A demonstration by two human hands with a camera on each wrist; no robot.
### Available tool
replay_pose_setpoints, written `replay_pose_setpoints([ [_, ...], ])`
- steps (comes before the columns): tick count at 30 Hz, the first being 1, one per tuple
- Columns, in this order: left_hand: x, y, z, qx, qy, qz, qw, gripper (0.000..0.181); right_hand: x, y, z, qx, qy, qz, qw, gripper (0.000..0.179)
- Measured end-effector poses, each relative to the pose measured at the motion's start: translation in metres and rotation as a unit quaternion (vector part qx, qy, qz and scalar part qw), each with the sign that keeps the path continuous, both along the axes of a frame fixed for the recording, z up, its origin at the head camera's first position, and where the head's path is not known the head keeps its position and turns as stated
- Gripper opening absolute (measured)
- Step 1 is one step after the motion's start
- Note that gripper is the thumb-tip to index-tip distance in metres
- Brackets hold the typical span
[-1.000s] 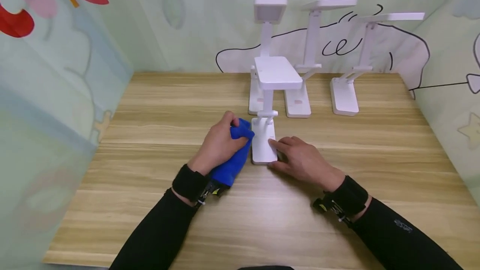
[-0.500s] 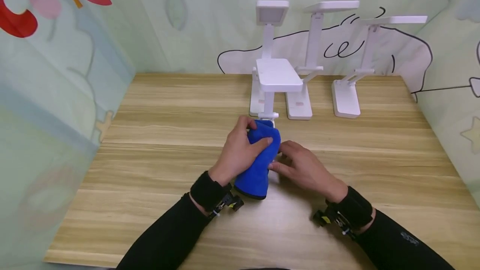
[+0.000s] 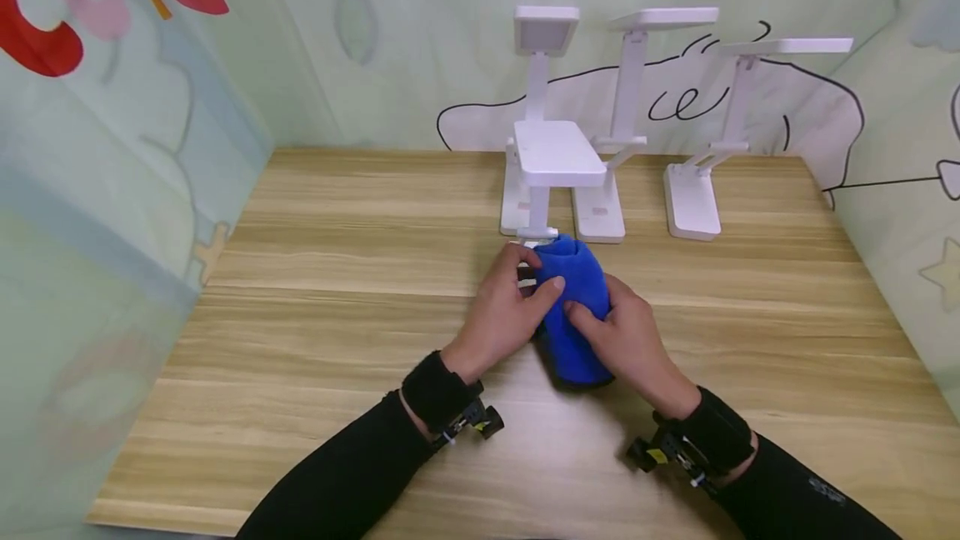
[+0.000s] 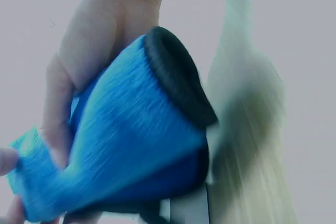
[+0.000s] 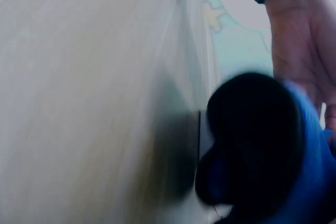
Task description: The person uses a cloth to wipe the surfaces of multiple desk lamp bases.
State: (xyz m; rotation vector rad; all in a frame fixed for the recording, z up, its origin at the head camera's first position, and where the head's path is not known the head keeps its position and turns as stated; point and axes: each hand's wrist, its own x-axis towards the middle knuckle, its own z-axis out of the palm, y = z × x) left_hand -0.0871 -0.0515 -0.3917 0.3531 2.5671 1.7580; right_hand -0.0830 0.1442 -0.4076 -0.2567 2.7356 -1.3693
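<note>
A folded blue cloth (image 3: 576, 327) with black edging is held in both hands in the head view, just in front of a white desk lamp (image 3: 558, 152). My left hand (image 3: 498, 315) pinches its upper left side, thumb on top. On the right side, my right hand (image 3: 637, 344) grips it, with the thumb lying over the cloth. Hands and cloth hide most of the lamp's base. The left wrist view shows the blue cloth (image 4: 136, 135) bunched under curled fingers. In the right wrist view, its black edging (image 5: 257, 124) faces the camera, close over the table.
Behind the near lamp stand three more white desk lamps: a left one (image 3: 546, 27), a middle one (image 3: 624, 94) and a right one (image 3: 692, 202). They stand along the back of the wooden table (image 3: 337, 257), against a printed curtain (image 3: 390, 40).
My left hand has carried the blue cloth rightward from beside the lamp base, across its front. My right hand has gone from touching the base to gripping the cloth's right side.
</note>
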Motion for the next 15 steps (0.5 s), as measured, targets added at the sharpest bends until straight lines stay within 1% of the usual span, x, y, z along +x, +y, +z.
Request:
replay_pose_setpoints([
  [1, -0.001, -0.001, -0.001, -0.037, 0.027, -0.014, 0.9989, 0.025, -0.001, 0.004, 0.001, 0.009, 0.004, -0.011, 0.9999, 0.05],
  [2, -0.002, -0.003, -0.003, -0.085, 0.057, -0.028, 0.9944, 0.022, -0.003, 0.008, 0.002, 0.022, 0.01, -0.018, 0.9995, 0.05],
  [3, -0.003, -0.004, -0.005, -0.144, 0.084, -0.04, 0.9852, 0.021, -0.005, 0.013, 0.003, 0.032, 0.012, -0.021, 0.9992, 0.051],
  [4, -0.004, -0.006, -0.007, -0.213, 0.111, -0.05, 0.9694, 0.023, -0.007, 0.017, 0.004, 0.044, 0.013, -0.023, 0.9987, 0.052],
  [5, -0.004, -0.007, -0.01, -0.276, 0.134, -0.06, 0.9497, 0.025, -0.008, 0.021, 0.004, 0.057, 0.014, -0.023, 0.998, 0.053],
  [6, -0.005, -0.007, -0.012, -0.33, 0.15, -0.075, 0.929, 0.029, -0.01, 0.025, 0.005, 0.072, 0.012, -0.022, 0.9971, 0.054],
  [7, -0.005, -0.007, -0.014, -0.372, 0.158, -0.09, 0.9102, 0.034, -0.011, 0.028, 0.005, 0.088, 0.013, -0.02, 0.9959, 0.055],
  [8, -0.006, -0.006, -0.015, -0.405, 0.154, -0.106, 0.895, 0.041, -0.012, 0.03, 0.005, 0.103, 0.013, -0.018, 0.9944, 0.054],
  [9, -0.005, -0.005, -0.017, -0.429, 0.147, -0.121, 0.8829, 0.048, -0.013, 0.031, 0.005, 0.117, 0.012, -0.016, 0.9929, 0.054],
  [10, -0.005, -0.004, -0.018, -0.444, 0.142, -0.134, 0.8742, 0.053, -0.015, 0.032, 0.005, 0.131, 0.012, -0.015, 0.9911, 0.054],
  [11, -0.005, -0.003, -0.019, -0.452, 0.139, -0.146, 0.8689, 0.056, -0.015, 0.032, 0.005, 0.143, 0.011, -0.012, 0.9896, 0.054],
  [13, -0.005, -0.003, -0.021, -0.461, 0.139, -0.162, 0.8614, 0.056, -0.017, 0.033, 0.002, 0.161, 0.008, -0.002, 0.987, 0.053],
  [15, -0.005, -0.004, -0.023, -0.47, 0.153, -0.17, 0.8526, 0.051, -0.019, 0.032, 0.0, 0.172, 0.004, 0.007, 0.9851, 0.054],
])
